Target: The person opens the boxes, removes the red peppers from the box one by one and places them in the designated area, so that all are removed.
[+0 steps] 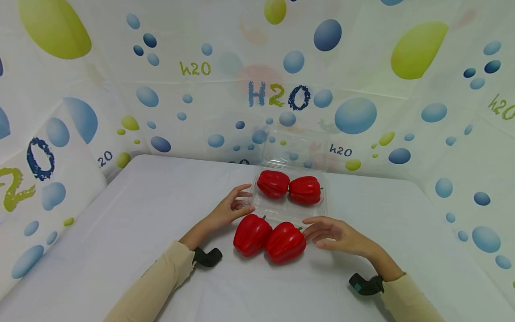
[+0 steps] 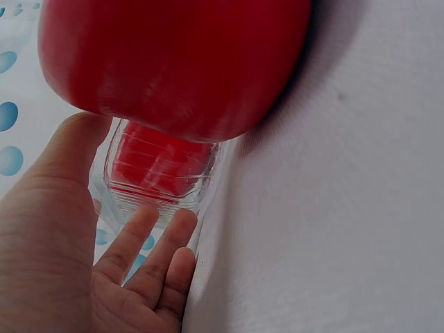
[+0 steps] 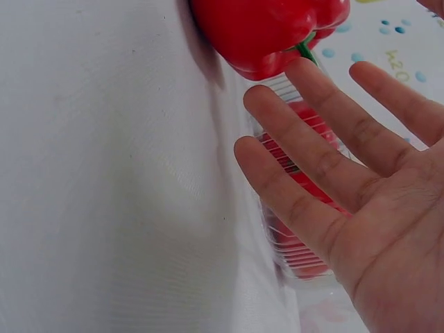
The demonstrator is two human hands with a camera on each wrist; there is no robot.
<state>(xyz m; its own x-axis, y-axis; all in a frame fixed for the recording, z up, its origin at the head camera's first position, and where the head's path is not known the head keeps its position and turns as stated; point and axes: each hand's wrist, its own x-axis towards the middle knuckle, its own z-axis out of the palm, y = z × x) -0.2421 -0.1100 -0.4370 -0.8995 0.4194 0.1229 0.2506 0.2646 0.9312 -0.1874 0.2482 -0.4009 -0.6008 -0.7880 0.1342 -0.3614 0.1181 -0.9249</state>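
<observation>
Two red bell peppers [image 1: 273,184] [image 1: 305,190] lie side by side in a clear plastic clamshell box [image 1: 267,208], its lid [image 1: 295,147] raised at the back. In front of the box, another pair of red bell peppers [image 1: 252,235] [image 1: 285,243] leans together on the table. My left hand [image 1: 231,209] is at the box's left front corner, fingers spread and thumb close to the left front pepper; nothing is in its grasp. My right hand [image 1: 335,233] holds nothing, its loosely straight fingers [image 3: 298,146] beside the right front pepper's green stem [image 3: 305,48].
A white cloth covers the table [image 1: 169,192]. Behind it hangs a white curtain [image 1: 225,40] with blue and green dots and H2O lettering, and it continues along both sides. Each wrist carries a black camera [image 1: 207,257].
</observation>
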